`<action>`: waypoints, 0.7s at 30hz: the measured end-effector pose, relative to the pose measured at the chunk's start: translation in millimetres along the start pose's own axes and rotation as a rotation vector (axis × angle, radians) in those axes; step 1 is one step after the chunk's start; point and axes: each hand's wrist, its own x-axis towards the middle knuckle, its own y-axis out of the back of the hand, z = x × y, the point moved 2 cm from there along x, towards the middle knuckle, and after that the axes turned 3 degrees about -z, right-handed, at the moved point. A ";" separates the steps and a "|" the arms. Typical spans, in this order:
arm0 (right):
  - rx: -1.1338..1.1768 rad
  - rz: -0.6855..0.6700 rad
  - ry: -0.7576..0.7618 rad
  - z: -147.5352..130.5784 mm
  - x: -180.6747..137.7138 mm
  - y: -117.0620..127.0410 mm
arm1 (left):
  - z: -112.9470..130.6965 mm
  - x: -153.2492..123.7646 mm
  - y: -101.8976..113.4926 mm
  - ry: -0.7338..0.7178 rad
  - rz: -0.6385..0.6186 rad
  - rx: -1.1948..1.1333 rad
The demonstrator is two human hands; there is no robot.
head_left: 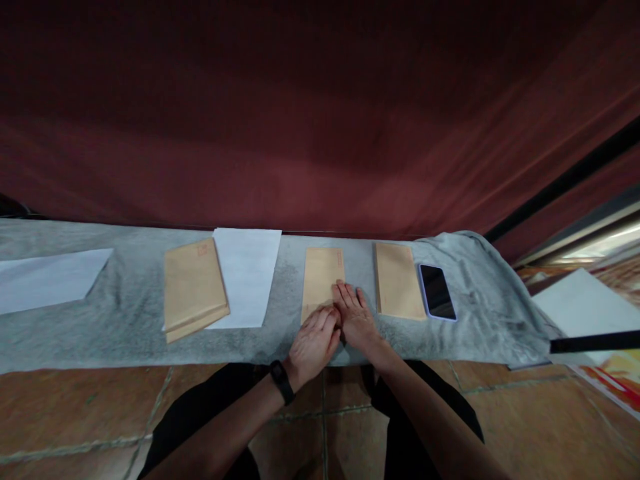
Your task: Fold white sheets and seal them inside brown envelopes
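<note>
A brown paper envelope with small red print lies upright before me on the grey cloth. My left hand rests over its lower end, fingers laid together and slightly bent, a dark band on the wrist. My right hand presses flat on the envelope's lower right side with its fingers stretched out. The fingertips of both hands meet there and hide the bottom edge. To the right lies a second brown envelope or a small stack of them. At the left, a thicker stack of brown envelopes partly covers white paper sheets.
A phone lies beside the right envelopes. More white paper is at the far left. The long surface wears a grey cloth; a dark red curtain hangs behind. A black bar and a white board stand right.
</note>
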 end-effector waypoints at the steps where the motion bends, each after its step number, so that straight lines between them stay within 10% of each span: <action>1: -0.005 -0.009 0.014 0.1 -1.2 -0.6 | -2.3 0.0 -1.9 0.003 0.007 0.018; 10: 0.033 0.062 0.023 -6.5 -8.4 -6.6 | -32.8 20.2 -17.3 0.065 -0.183 0.139; 21: 0.140 0.124 0.088 -7.5 -8.7 22.9 | -60.4 113.2 -25.4 0.139 -0.270 0.254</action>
